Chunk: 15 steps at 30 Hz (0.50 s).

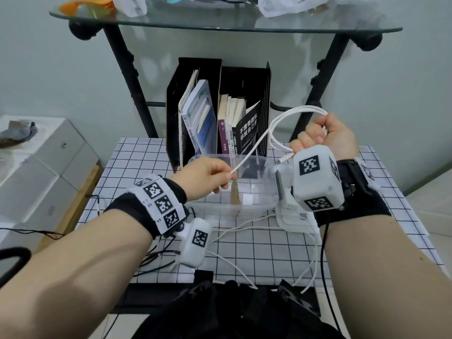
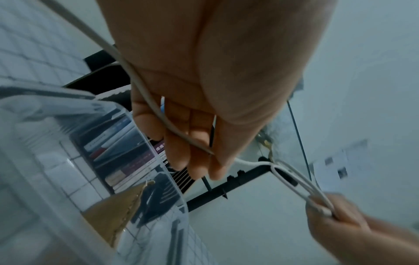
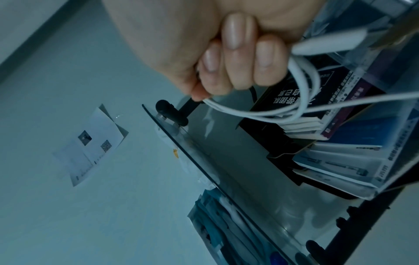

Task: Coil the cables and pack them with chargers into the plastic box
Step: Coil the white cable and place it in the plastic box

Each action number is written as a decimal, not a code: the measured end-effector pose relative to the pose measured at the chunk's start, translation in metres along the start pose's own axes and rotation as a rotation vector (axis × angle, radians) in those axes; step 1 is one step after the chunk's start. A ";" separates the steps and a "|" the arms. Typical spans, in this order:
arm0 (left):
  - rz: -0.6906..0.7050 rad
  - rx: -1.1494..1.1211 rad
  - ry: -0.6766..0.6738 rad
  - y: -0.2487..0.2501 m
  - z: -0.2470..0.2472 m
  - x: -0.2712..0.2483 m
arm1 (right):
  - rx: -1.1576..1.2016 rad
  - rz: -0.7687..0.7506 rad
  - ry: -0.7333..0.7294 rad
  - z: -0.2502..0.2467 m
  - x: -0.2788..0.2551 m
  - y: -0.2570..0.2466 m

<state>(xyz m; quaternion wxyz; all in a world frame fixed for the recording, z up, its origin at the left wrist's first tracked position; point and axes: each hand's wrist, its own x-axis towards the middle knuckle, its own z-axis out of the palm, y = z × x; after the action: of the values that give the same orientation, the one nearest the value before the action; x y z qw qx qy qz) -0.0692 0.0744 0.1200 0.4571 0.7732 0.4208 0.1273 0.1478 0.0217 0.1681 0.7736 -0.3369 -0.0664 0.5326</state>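
At frame centre, 1 white cable (image 1: pixel 254 145) stretches between 2 hands: right hand (image 1: pixel 325 135) fisted around its loops, left hand (image 1: pixel 208 174) pinching the strand above 1 plastic box (image 1: pixel 266 204). Behind, 1 book rack (image 1: pixel 195 74).

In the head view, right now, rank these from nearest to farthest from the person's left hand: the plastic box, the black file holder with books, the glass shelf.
1. plastic box: directly under and just beyond the left hand, on the checked table.
2. black file holder: behind the box, at the table's back edge.
3. glass shelf: highest up, at the top of the view.
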 end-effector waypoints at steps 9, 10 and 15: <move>0.012 0.214 -0.163 0.010 0.000 -0.007 | 0.091 -0.182 0.182 0.000 0.006 -0.001; 0.010 0.188 -0.155 0.012 -0.002 -0.007 | 0.079 -0.189 0.185 0.000 0.007 0.000; 0.070 0.103 -0.114 0.017 -0.010 0.000 | -0.011 -0.210 0.162 0.001 0.017 0.011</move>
<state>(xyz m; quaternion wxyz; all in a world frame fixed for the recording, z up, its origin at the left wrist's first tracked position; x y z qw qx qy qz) -0.0660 0.0766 0.1390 0.4351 0.8159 0.3728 0.0771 0.1460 0.0393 0.1574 0.8260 -0.3742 -0.0417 0.4195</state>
